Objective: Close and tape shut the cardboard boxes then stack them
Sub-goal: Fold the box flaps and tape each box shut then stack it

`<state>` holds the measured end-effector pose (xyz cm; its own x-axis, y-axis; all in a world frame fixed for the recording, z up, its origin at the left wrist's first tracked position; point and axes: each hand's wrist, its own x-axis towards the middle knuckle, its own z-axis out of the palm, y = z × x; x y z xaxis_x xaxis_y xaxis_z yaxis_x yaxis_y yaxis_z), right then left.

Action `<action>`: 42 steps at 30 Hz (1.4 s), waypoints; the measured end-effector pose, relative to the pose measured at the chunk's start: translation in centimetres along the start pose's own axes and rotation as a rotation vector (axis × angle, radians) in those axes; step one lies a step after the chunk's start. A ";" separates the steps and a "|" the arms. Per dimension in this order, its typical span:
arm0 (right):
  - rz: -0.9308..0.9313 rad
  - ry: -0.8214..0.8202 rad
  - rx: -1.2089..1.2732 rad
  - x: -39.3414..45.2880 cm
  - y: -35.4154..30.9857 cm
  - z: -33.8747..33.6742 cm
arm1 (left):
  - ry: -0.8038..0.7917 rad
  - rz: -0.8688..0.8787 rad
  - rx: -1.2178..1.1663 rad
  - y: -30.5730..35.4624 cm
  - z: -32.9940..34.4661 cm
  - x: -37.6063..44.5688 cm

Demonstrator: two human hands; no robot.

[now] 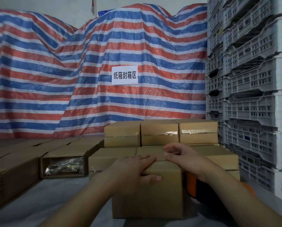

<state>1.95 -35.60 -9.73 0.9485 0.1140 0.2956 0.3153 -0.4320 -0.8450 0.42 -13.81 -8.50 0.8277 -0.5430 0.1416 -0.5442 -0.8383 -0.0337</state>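
A brown cardboard box (147, 195) stands on the grey floor right in front of me, its top flaps closed. My left hand (135, 167) lies flat on its top, thumb hooked over the near face. My right hand (181, 155) hovers at the box's far right top edge with fingers curled and apart, holding nothing. Behind it stand taped boxes in a stack (159, 133), three across on the upper row. An orange and black tape dispenser (192, 185) lies just right of the box, partly hidden by my right forearm.
Open boxes lie on their sides to the left (63, 163), one showing plastic-wrapped contents. Grey plastic crates (251, 95) tower on the right. A striped red, white and blue tarpaulin (88, 71) with a white paper sign covers the back.
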 end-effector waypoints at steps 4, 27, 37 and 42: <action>-0.104 0.381 -0.572 -3.2 -0.9 -1.2 | 0.010 -0.008 -0.027 0.0 0.1 0.0; 0.295 0.369 -1.189 -8.9 3.4 -0.9 | -0.001 -0.038 0.036 2.5 -0.9 -2.6; 0.196 0.499 -1.237 -8.4 4.5 -0.9 | 0.010 -0.047 -0.083 2.0 -0.6 -2.4; 0.187 0.485 -1.109 -6.8 3.1 -4.4 | -0.006 -0.122 -0.485 1.5 -1.3 -2.5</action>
<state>-3.69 -41.66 -12.36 0.7913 -0.2742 0.5465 -0.2469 -0.9610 -0.1247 -2.65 -13.66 -7.59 0.8891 -0.4442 0.1103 -0.4436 -0.7769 0.4469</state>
